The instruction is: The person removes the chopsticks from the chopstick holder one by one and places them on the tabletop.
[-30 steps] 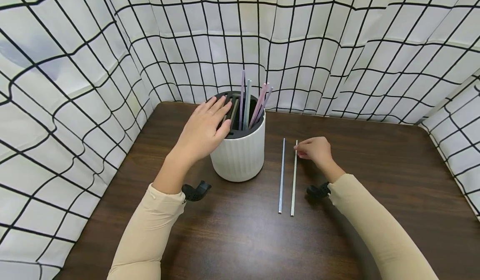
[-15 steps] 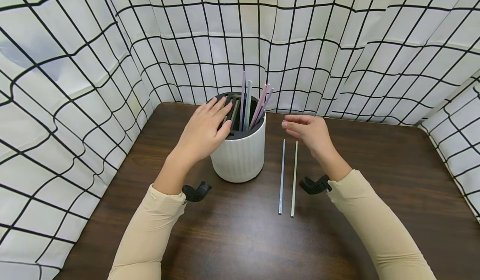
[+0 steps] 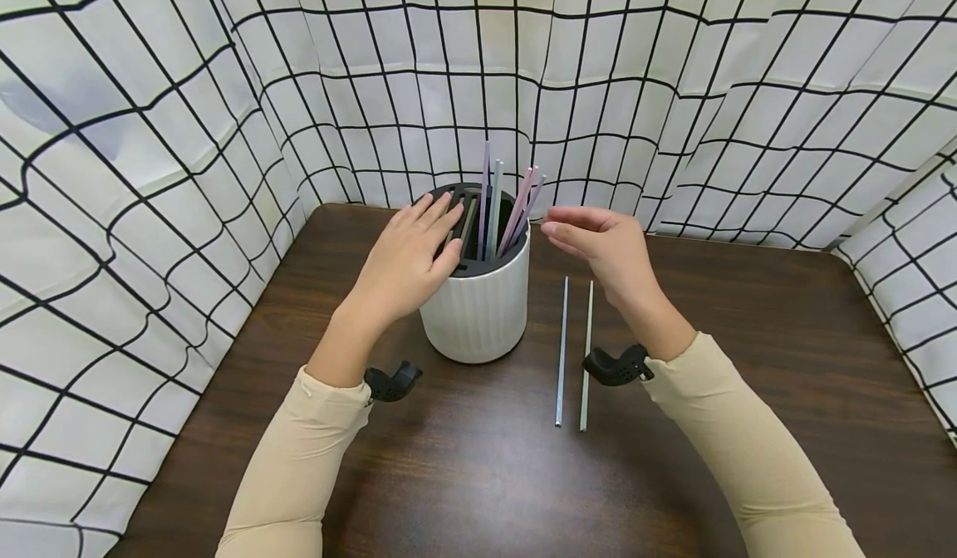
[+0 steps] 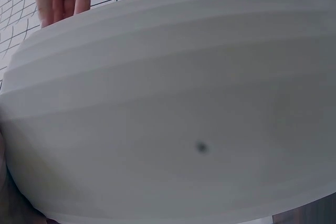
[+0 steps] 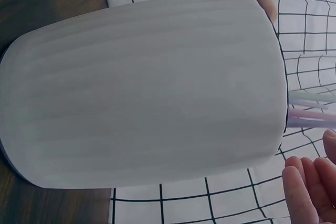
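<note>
A white ribbed utensil holder [image 3: 476,317] with a dark slotted top stands on the table. My left hand [image 3: 407,255] rests on its left rim, fingers spread. Thin pastel straw-like sticks, purple, pale green-blue and pink [image 3: 516,209], stand in its right part. Beside the right rim hovers my right hand [image 3: 601,247], its fingers loosely bent and holding nothing; in the right wrist view its fingertips [image 5: 310,187] are apart from the holder. On the table lie a blue stick [image 3: 561,350] and a pale green stick [image 3: 586,342], side by side; the right wrist camera partly covers the green one.
The brown wooden table [image 3: 478,475] is bounded by a white curtain [image 3: 598,110] with a black grid at the back and sides. Black cameras [image 3: 392,381] sit on both wrists. The holder's wall fills most of both wrist views.
My right hand has left the far end of the green stick and moved up and left to the holder's right rim. The left hand and both lying sticks have stayed put.
</note>
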